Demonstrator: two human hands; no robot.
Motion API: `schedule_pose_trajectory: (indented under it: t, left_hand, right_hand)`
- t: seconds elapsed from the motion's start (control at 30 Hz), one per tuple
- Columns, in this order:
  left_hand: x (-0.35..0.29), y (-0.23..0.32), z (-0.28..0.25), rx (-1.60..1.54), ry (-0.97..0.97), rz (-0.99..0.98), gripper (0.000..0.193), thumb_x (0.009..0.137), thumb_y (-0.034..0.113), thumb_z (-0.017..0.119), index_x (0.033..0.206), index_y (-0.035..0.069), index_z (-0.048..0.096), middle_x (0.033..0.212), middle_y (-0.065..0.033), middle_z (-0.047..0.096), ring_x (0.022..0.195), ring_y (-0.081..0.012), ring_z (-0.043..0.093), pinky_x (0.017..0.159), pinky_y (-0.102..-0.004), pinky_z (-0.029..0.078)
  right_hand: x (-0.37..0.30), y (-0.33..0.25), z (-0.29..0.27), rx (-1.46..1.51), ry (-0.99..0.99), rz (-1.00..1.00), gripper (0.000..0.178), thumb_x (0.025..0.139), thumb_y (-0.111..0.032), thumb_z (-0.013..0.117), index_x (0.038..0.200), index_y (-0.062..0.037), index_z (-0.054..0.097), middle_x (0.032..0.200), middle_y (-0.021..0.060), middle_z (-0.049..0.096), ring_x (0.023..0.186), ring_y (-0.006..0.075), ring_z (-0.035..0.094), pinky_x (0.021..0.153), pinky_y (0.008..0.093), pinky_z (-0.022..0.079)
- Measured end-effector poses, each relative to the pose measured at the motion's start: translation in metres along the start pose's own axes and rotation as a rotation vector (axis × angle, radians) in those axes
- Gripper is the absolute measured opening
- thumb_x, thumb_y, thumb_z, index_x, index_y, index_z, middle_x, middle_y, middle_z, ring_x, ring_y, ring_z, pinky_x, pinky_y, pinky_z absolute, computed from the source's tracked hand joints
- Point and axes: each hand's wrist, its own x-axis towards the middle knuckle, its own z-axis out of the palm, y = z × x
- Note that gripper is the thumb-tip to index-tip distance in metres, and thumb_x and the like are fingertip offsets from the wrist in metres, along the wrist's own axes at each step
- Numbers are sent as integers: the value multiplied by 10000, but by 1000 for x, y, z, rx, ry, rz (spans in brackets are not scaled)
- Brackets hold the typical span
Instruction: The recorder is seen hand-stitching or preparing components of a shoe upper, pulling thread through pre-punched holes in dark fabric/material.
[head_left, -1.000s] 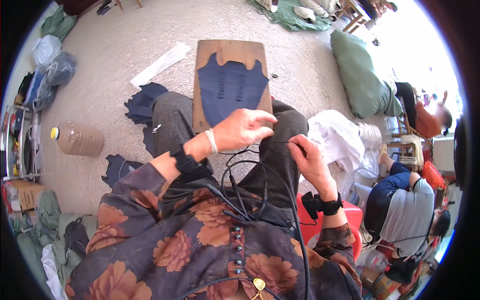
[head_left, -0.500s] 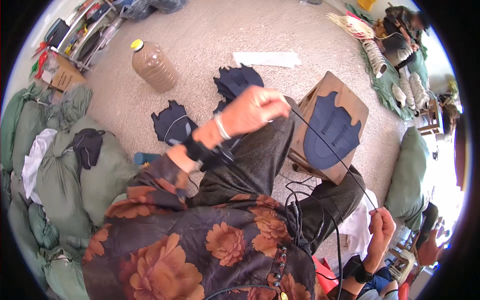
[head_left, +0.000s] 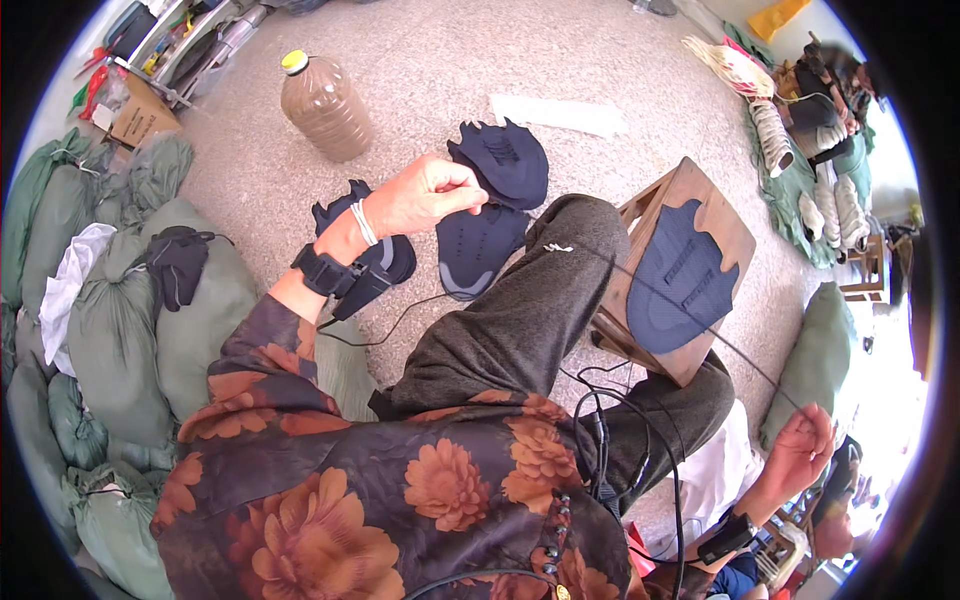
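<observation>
I note my right hand (head_left: pixel 800 450), low at my side, curled shut around the end of a dark thread (head_left: pixel 690 315) running taut across the navy shoe upper (head_left: pixel 680 275) on the wooden stool (head_left: pixel 700 190). My left hand (head_left: pixel 425 195) pinches its far end; tension should hold even. Half a second back, the right hand sat lower.

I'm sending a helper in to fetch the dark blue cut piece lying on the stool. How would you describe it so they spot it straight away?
Find the small wooden stool beside the seated person's raised knee, right of the big brown bottle. On its top lies one dark blue, fan-shaped cut piece with a notched edge. Similar pieces lie on the floor by the left hand; this is the only one on wood.
</observation>
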Motion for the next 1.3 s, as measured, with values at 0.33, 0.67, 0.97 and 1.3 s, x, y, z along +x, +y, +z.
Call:
schedule_pose_trajectory:
  t: [0.33, 0.67, 0.97, 1.3]
  left_hand:
    - [12, 1, -8, 179, -72, -98, 234, 954, 173, 607, 812, 5, 687, 762, -1, 671, 734, -68, 591, 687, -260, 486]
    - [66, 39, 47, 50, 238, -12, 207, 940, 198, 607, 813, 35, 588, 642, 19, 539, 550, -77, 491, 511, -266, 408]
    - [63, 56, 224, -1134, -463, -486, 144, 934, -7, 492, 1056, 42, 549, 891, -37, 567, 746, -148, 558, 678, -320, 478]
    - [64, 97, 273, -1116, -58, -201, 210, 944, -38, 514, 1146, 19, 499, 1026, -144, 670, 1004, -228, 644, 970, -347, 500]
  right_hand:
    - [25, 2, -87, -274, 341, -145, 351, 1020, -223, 533, 704, -132, 412, 624, -19, 359, 524, 89, 278, 471, 264, 255]
    - [1, 38, -86, -529, 344, -38, 114, 992, -166, 569, 914, -84, 580, 660, -44, 457, 540, 44, 376, 484, 224, 334]
    - [-13, 146, 11, -803, 14, 289, 135, 987, -109, 554, 943, -10, 634, 674, -72, 460, 569, 17, 413, 499, 201, 337]
    - [-12, 174, -15, -950, -29, 114, 207, 974, -135, 616, 1059, 45, 669, 760, -70, 546, 688, 11, 440, 562, 206, 343]
